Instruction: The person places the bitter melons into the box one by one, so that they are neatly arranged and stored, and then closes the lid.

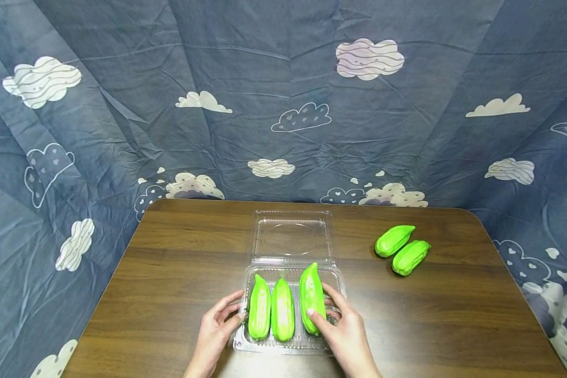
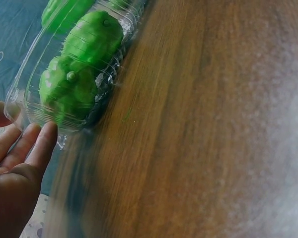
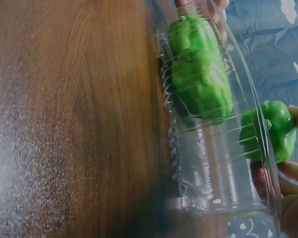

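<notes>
A clear plastic clamshell container (image 1: 296, 315) lies on the table with its lid (image 1: 293, 239) folded back. My left hand (image 1: 214, 329) holds its left side, thumb at the rim and fingers (image 2: 42, 146) against the outer wall. In the container's left half lie two plump green peppers, the left one (image 1: 260, 310) beside the other (image 1: 282, 311), tips pointing away. My right hand (image 1: 348, 326) grips a third green pepper (image 1: 312, 296) between thumb and fingers, over the right half. In the right wrist view that held pepper (image 3: 275, 131) is up at the rim, above the tray floor.
Two more green peppers, one (image 1: 394, 240) behind the other (image 1: 410, 257), rest at the right back of the brown wooden table (image 1: 170, 273). A blue cloth (image 1: 245, 68) with cloud prints hangs behind the table and along both sides.
</notes>
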Available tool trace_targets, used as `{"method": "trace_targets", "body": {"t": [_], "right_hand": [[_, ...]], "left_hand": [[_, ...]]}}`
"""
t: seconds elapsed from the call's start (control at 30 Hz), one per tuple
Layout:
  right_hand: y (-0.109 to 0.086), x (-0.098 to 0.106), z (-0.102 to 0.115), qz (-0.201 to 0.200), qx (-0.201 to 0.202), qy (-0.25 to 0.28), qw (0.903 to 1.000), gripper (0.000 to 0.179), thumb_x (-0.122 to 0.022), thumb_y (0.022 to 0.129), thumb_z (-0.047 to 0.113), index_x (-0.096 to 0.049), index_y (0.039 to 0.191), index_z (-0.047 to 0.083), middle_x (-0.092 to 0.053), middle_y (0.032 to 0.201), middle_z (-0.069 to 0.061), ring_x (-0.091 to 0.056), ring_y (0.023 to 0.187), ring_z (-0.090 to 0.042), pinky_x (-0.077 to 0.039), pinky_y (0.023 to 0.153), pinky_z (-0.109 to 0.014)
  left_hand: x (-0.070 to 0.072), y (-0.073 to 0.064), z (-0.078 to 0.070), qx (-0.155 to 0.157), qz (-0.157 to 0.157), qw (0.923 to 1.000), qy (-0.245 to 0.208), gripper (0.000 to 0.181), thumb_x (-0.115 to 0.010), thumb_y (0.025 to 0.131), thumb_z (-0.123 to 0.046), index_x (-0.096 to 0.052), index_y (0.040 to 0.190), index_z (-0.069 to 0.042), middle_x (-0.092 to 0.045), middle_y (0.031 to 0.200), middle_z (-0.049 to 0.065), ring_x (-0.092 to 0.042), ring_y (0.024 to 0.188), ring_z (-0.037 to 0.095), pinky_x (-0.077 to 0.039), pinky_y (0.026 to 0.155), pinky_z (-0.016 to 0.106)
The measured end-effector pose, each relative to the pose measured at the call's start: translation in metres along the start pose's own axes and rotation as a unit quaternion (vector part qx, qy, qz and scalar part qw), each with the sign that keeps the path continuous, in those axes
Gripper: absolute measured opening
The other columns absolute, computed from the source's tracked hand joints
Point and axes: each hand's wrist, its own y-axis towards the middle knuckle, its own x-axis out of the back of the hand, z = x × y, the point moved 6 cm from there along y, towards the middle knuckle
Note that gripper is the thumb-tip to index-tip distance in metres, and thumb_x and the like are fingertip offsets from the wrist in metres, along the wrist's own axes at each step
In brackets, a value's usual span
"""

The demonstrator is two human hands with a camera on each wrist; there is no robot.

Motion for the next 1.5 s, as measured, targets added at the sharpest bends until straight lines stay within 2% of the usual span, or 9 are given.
{"method": "trace_targets", "body": {"t": [0.17,0.37,0.53,0.67,0.77,0.97,1.2,1.5], "right_hand": [[0.001,-0.001,0.004,-0.009,0.017,-0.076,0.9969,0.062,-0.082,0.081,0.022,-0.057,0.136,0.012,-0.066,0.109,-0.009,-0.069,0.091,-0.021,-0.056,0.074,-0.026],[0.003,-0.002,0.006,-0.007,0.018,-0.127,0.9917,0.06,-0.082,0.08,0.022,-0.059,0.134,0.012,-0.067,0.104,-0.005,-0.067,0.087,-0.017,-0.057,0.076,-0.035],[0.006,-0.005,0.007,0.012,-0.001,-0.143,0.9897,0.059,-0.081,0.08,0.022,-0.059,0.133,0.01,-0.067,0.111,-0.017,-0.069,0.087,-0.021,-0.057,0.075,-0.035],[0.008,-0.007,0.007,0.022,-0.009,-0.142,0.9896,0.057,-0.081,0.08,0.021,-0.06,0.13,0.007,-0.061,0.122,-0.027,-0.071,0.088,-0.023,-0.057,0.073,-0.031],[0.01,-0.008,0.007,0.026,-0.012,-0.146,0.9889,0.056,-0.081,0.079,0.021,-0.06,0.129,0.006,-0.065,0.116,-0.025,-0.071,0.086,-0.021,-0.057,0.072,-0.032],[0.014,-0.01,0.008,0.036,0.001,-0.173,0.9843,0.055,-0.082,0.079,0.024,-0.061,0.126,0.005,-0.073,0.094,-0.011,-0.071,0.081,-0.018,-0.056,0.075,-0.041],[0.016,-0.015,0.006,0.056,0.001,-0.172,0.9835,0.053,-0.082,0.079,0.02,-0.06,0.124,0.004,-0.072,0.097,-0.013,-0.071,0.087,-0.021,-0.056,0.077,-0.041],[0.017,-0.016,0.008,0.07,-0.005,-0.215,0.974,0.058,-0.08,0.081,0.024,-0.057,0.129,0.002,-0.07,0.106,-0.014,-0.069,0.09,-0.025,-0.054,0.079,-0.048]], "left_hand": [[0.0,0.0,0.001,-0.003,-0.001,1.0,0.005,0.05,-0.065,0.083,0.008,-0.058,0.131,0.001,-0.055,0.136,0.017,-0.058,0.114,0.027,-0.048,0.092,0.026],[0.0,0.001,0.002,-0.002,-0.001,1.0,0.005,0.049,-0.065,0.083,0.008,-0.059,0.131,0.0,-0.055,0.137,0.015,-0.058,0.115,0.027,-0.048,0.091,0.026],[0.0,0.001,0.002,-0.001,-0.002,1.0,0.005,0.049,-0.065,0.083,0.008,-0.059,0.131,0.0,-0.055,0.137,0.015,-0.059,0.114,0.028,-0.049,0.091,0.026],[-0.001,0.001,0.001,-0.001,0.0,1.0,0.001,0.049,-0.065,0.083,0.008,-0.059,0.131,0.0,-0.055,0.136,0.016,-0.059,0.114,0.027,-0.048,0.091,0.026],[-0.001,0.001,-0.001,-0.002,0.002,1.0,-0.001,0.049,-0.065,0.083,0.009,-0.059,0.131,0.0,-0.055,0.136,0.016,-0.058,0.114,0.026,-0.048,0.092,0.026],[-0.001,0.001,-0.002,-0.004,0.002,1.0,-0.001,0.049,-0.066,0.084,0.008,-0.059,0.132,0.0,-0.056,0.136,0.016,-0.058,0.115,0.026,-0.048,0.092,0.026],[-0.001,0.002,-0.001,0.0,0.0,1.0,0.0,0.05,-0.066,0.083,0.007,-0.059,0.131,0.0,-0.055,0.137,0.016,-0.058,0.115,0.026,-0.048,0.092,0.027],[-0.001,0.001,0.0,-0.001,0.0,1.0,0.005,0.049,-0.067,0.083,0.006,-0.059,0.131,0.0,-0.056,0.136,0.015,-0.059,0.115,0.026,-0.047,0.092,0.027]]}}
